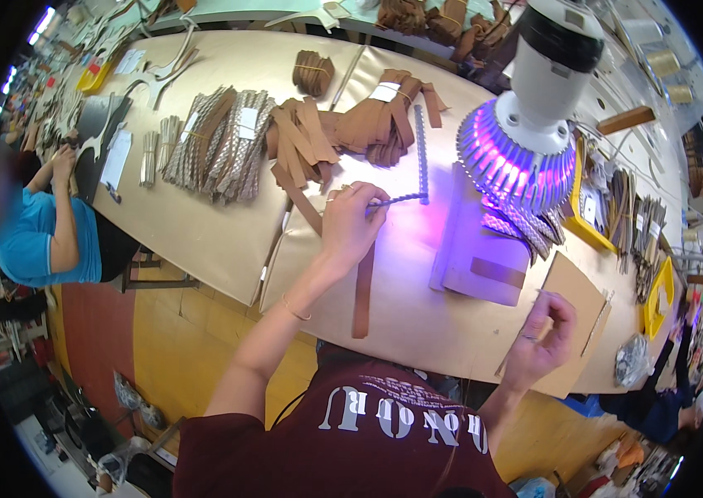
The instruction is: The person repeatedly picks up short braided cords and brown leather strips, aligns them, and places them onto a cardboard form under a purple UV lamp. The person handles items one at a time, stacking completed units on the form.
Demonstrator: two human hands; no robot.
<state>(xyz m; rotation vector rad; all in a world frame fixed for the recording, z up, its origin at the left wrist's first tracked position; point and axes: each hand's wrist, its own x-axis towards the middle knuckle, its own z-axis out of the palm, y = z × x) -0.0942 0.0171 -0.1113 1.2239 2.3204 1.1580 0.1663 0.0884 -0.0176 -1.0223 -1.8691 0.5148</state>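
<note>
Co-worker (48, 236) in blue at far left, then bundled braided straps (223, 149) and cut brown strips (300, 137). The left hand (356, 217), above one loose brown strip (363, 295), pinches one dark braided strip (401, 199), which runs rightward from its fingertips and seems to turn upward. One glowing lamp (513, 153) partly hides more straps beneath. The right hand (544, 336) is curled over one brown board (581, 290); I cannot tell whether it grips anything. Two yellow trays (589, 235) lie beyond.
</note>
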